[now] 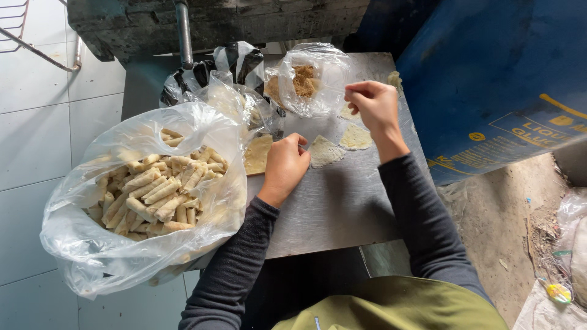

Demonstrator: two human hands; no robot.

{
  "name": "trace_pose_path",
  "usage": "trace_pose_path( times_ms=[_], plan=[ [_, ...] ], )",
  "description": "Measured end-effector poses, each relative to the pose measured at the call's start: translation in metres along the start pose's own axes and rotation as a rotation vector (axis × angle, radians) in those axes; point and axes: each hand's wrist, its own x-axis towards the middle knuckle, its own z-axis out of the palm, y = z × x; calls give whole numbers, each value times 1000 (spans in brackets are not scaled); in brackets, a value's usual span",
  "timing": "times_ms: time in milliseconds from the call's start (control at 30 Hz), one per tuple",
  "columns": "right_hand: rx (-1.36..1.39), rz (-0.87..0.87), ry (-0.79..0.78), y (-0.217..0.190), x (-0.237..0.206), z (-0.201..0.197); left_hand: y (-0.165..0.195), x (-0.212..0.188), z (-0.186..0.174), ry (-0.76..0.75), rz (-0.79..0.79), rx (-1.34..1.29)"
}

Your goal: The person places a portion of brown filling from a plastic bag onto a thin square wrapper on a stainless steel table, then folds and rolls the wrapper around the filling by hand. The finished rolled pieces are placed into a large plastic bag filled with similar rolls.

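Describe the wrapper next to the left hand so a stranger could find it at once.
Start at the metal table and find the big clear bag of rolls at its left end. Just right of that bag is the left hand, and the wrapper lies flat at its fingertips. Unlike the two rounder wrappers beyond it, it is roughly triangular and nearest the person.

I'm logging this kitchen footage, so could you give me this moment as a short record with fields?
Surface: grey metal table
Left hand: fingertips on a pale triangular wrapper sheet
Right hand: raised above the table, fingers pinched; what it pinches cannot be told
Other wrappers: another flat pale sheet beside the first
Filling: clear plastic bag of brown crumbly filling
Finished pieces: large clear plastic bag of pale rolled pastries, at the left
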Motion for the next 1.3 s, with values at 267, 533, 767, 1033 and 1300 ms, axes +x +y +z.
trace_pose_path(
  times_ms=[267, 533, 767, 1033, 1300],
  plan=[
    [111, 125, -146, 21, -66, -51, -3, 2, -3, -19, -10, -35],
    [-34, 25, -131, 36, -111, -50, -2, 4, -6, -28, -41, -74],
    [-505, -639, -54, 11, -128, -36, -1, 5, -5, -53, -79, -133],
    [-789, -1009, -147, 5, -127, -47, -1, 7, -5, -58, -67, -149],
    [-840, -1023, -84, 7, -131, -62, 7, 4, -7, -80, -107, -147]
  ],
)
